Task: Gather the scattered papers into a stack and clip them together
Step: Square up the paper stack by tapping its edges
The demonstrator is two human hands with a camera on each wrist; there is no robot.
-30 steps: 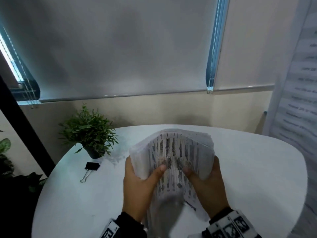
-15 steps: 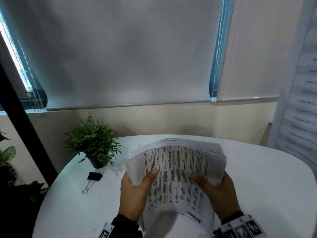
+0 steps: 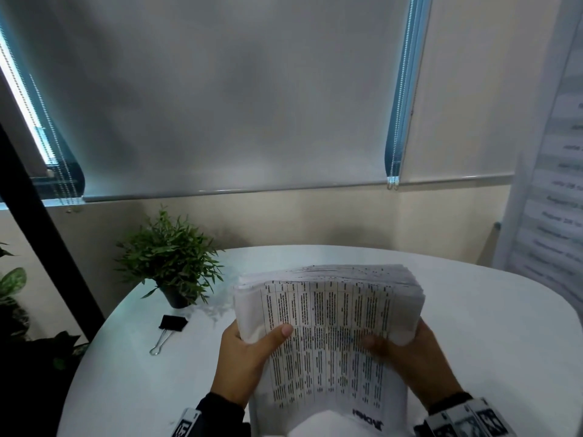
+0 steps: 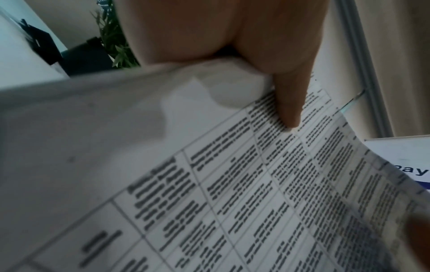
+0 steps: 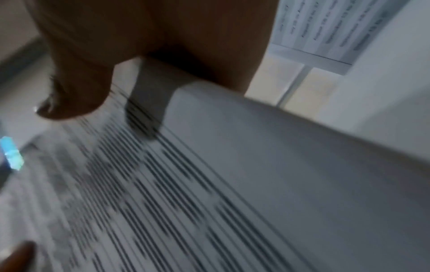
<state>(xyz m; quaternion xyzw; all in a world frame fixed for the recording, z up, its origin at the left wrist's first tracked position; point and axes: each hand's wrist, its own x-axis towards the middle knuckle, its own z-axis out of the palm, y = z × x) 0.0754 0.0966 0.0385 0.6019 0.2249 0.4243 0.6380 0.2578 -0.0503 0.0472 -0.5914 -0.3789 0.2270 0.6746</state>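
Observation:
A thick stack of printed papers (image 3: 328,313) stands nearly upright over the white table (image 3: 473,326), its printed table side toward me. My left hand (image 3: 243,361) grips its left edge, thumb on the front sheet. My right hand (image 3: 410,354) grips the right edge the same way. The left wrist view shows the thumb (image 4: 288,95) pressing the printed page (image 4: 256,184). In the right wrist view the stack (image 5: 209,174) is blurred under my thumb (image 5: 76,95). A black binder clip (image 3: 170,326) lies on the table to the left of the stack, apart from both hands.
A small potted plant (image 3: 170,266) stands at the table's back left, just behind the clip. A wall with roller blinds (image 3: 220,105) rises behind the table. A printed banner (image 3: 555,200) hangs at the right. More plants (image 3: 12,285) stand off the table at the far left.
Both hands have kept their hold while the stack has straightened and its top edge has evened out. The view has tilted up a little. The clip has not moved.

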